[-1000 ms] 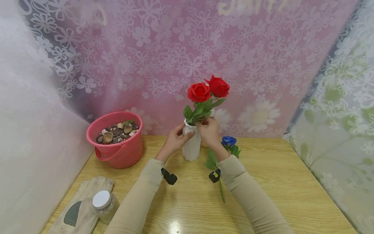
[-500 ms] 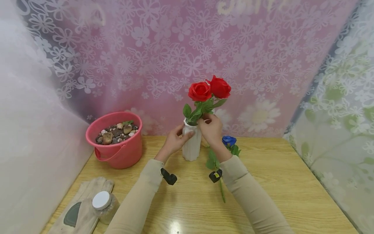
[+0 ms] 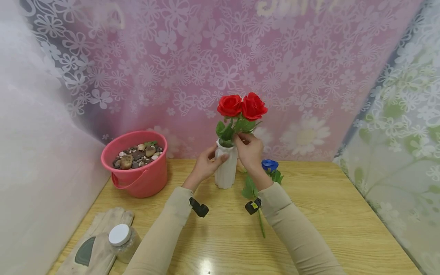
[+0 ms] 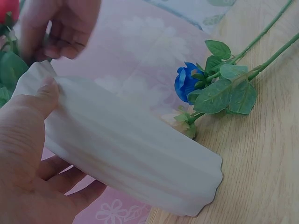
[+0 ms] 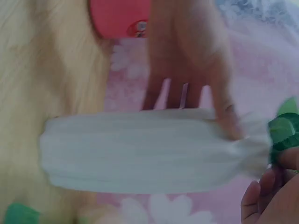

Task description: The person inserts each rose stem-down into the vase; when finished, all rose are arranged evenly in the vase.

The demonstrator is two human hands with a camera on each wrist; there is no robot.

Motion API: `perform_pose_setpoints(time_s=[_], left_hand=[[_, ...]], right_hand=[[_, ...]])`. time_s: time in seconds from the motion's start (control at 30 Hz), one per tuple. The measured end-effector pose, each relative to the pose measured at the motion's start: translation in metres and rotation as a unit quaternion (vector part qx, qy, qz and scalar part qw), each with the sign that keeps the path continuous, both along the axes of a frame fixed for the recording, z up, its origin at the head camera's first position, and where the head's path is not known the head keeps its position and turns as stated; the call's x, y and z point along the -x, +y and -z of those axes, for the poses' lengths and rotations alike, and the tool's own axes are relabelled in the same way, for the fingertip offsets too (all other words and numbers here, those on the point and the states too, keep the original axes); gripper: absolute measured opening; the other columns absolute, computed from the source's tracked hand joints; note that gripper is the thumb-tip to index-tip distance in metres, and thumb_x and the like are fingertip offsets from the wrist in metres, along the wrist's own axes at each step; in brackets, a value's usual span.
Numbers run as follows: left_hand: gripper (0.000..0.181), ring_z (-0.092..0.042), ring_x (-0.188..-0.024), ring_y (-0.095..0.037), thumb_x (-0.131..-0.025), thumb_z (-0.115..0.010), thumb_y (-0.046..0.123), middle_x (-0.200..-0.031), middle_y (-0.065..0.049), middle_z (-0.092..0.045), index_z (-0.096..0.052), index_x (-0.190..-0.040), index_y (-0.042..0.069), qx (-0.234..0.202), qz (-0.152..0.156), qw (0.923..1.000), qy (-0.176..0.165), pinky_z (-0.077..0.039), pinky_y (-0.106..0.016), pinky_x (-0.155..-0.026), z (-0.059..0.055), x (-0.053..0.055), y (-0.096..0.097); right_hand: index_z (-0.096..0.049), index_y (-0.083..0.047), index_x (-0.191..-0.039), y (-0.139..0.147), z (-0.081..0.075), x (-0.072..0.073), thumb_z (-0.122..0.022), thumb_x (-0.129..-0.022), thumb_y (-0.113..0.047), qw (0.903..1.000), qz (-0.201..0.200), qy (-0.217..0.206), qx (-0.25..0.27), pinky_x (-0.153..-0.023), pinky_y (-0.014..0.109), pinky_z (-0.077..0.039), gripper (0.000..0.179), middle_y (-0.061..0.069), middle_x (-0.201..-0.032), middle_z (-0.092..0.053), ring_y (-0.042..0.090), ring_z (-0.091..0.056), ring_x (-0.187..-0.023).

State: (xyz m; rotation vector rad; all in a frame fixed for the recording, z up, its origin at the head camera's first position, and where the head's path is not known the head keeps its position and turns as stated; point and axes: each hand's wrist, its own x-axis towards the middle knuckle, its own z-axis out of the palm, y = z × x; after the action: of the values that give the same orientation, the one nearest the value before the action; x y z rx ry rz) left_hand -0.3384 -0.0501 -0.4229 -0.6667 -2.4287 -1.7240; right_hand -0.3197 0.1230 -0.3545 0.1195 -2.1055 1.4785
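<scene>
A white fluted vase (image 3: pixel 225 168) stands on the table, two red roses rising from its mouth. My left hand (image 3: pixel 206 165) grips the vase near its neck, thumb across the front (image 4: pixel 28 149). At the rim, my right hand (image 3: pixel 249 151) pinches a rose stem below the leaves; its fingertips are partly hidden by greenery. One red rose (image 3: pixel 230 105) leans left, and the other red rose (image 3: pixel 254 106) sits against it on the right. A blue rose (image 3: pixel 269 165) lies on the table behind my right forearm, and a pale peach rose (image 4: pixel 181 122) lies beside it.
To the left stands a pink bucket (image 3: pixel 148 179) filled with stones. A jar with a white lid (image 3: pixel 124 244) and a pair of beige gloves (image 3: pixel 99 233) lie at the front left. Floral curtains hang close behind the wooden table (image 3: pixel 319 214).
The right red rose has shifted left and slightly down, turning as it went. The left rose has moved a little left, and the blooms now touch. My left hand stays on the vase.
</scene>
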Motion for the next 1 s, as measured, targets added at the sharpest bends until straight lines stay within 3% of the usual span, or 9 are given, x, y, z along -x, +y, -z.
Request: perform_pose_setpoints(time_s=[0.17,0.27,0.47,0.63,1.0], left_hand=[[0.069,-0.054,-0.145,-0.035,-0.104,-0.071,0.030,-0.158,-0.014,-0.054,-0.040,-0.164,0.019,-0.003,-0.001,0.9999,0.010,-0.052,-0.053,-0.113,0.000,0.001,0.001],[0.069,-0.055,-0.144,-0.035,-0.103,-0.071,0.031,-0.157,-0.013,-0.056,-0.041,-0.164,0.020,-0.004,-0.008,0.9999,0.008,-0.054,-0.054,-0.110,0.002,0.001,0.000],[0.069,-0.054,-0.144,-0.035,-0.104,-0.071,0.032,-0.156,-0.014,-0.056,-0.040,-0.164,0.021,0.000,-0.007,1.0000,-0.003,-0.053,-0.055,-0.111,0.000,-0.001,0.001],[0.071,-0.052,-0.147,-0.036,-0.104,-0.070,0.032,-0.160,-0.014,-0.052,-0.037,-0.165,0.019,-0.002,-0.005,0.9999,-0.012,-0.051,-0.054,-0.114,-0.001,-0.002,0.001],[0.070,-0.053,-0.146,-0.036,-0.104,-0.070,0.033,-0.158,-0.015,-0.054,-0.039,-0.165,0.019,-0.003,-0.004,0.9999,-0.009,-0.052,-0.053,-0.112,0.001,0.000,0.000]], right_hand=[[-0.084,-0.002,-0.107,0.006,0.005,0.004,-0.070,-0.100,-0.018,0.9999,0.003,-0.013,-0.005,-0.079,0.033,-0.061,0.022,0.019,-0.105,-0.080,0.027,-0.074,-0.090],[-0.083,-0.002,-0.113,0.009,0.006,0.003,-0.070,-0.100,-0.020,0.9995,-0.014,-0.028,-0.002,-0.085,0.039,-0.063,0.025,0.019,-0.110,-0.080,0.031,-0.075,-0.099],[-0.079,-0.001,-0.119,0.024,0.008,-0.008,-0.066,-0.103,-0.022,0.9943,-0.068,-0.080,-0.017,-0.069,0.022,-0.056,0.031,0.021,-0.110,-0.077,0.015,-0.069,-0.078],[-0.076,-0.001,-0.124,0.053,0.020,-0.013,-0.064,-0.105,-0.025,0.9885,-0.096,-0.106,-0.051,-0.064,0.024,-0.057,0.033,0.019,-0.104,-0.075,0.010,-0.065,-0.067],[-0.067,0.000,-0.137,0.126,0.048,-0.026,-0.066,-0.106,-0.028,0.9728,-0.090,-0.200,-0.074,-0.063,0.025,-0.056,0.042,0.009,-0.099,-0.073,0.008,-0.062,-0.068]])
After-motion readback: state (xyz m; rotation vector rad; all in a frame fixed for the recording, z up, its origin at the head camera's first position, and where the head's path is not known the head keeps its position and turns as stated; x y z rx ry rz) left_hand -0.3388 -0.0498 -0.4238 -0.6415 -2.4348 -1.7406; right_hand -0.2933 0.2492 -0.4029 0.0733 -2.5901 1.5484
